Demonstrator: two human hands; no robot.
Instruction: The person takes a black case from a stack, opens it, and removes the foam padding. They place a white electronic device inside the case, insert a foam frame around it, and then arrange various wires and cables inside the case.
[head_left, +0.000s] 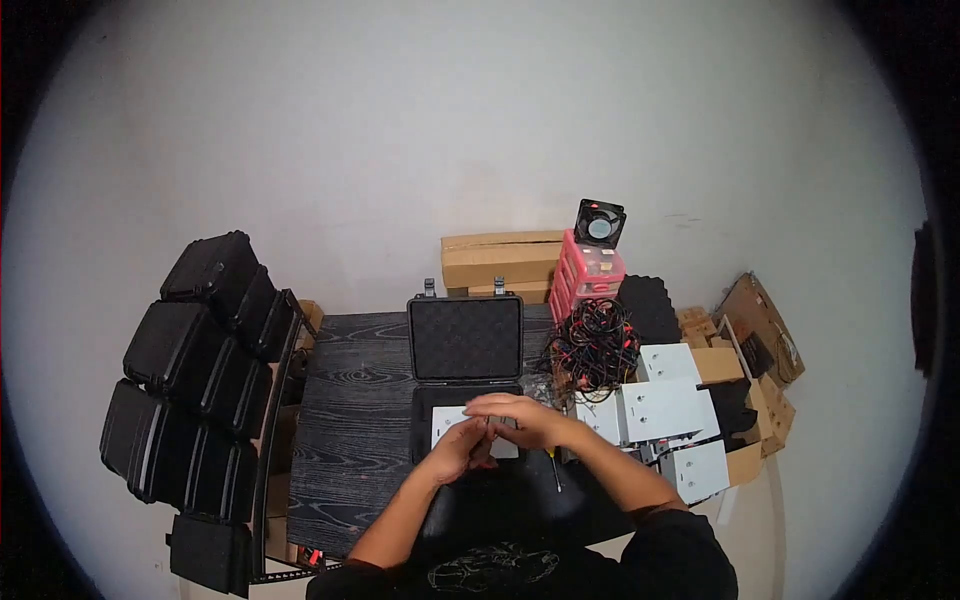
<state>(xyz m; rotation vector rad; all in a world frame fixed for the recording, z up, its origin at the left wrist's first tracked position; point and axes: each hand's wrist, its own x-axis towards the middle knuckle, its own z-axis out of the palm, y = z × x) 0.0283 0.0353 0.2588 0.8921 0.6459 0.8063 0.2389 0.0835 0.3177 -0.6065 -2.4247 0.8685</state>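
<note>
An open black case (466, 341) with a foam-lined lid stands on the dark wood-grain table (350, 420). A white panel (446, 424) lies in its lower half, partly covered by my hands. Over this panel my left hand (457, 450) and my right hand (524, 420) meet, the right one slightly higher, with its fingers reaching across the left. Both hands look closed around something small that I cannot make out. Just right of the case lies a screwdriver (554, 470) with a yellow handle.
Black cases (170, 345) are stacked on a rack at the left. To the right are tangled black and red cables (597, 345), white boxes (660, 410) and cardboard boxes (775, 415). Behind stand a pink drawer unit (572, 275) topped by a fan (600, 224), and a long carton (500, 262).
</note>
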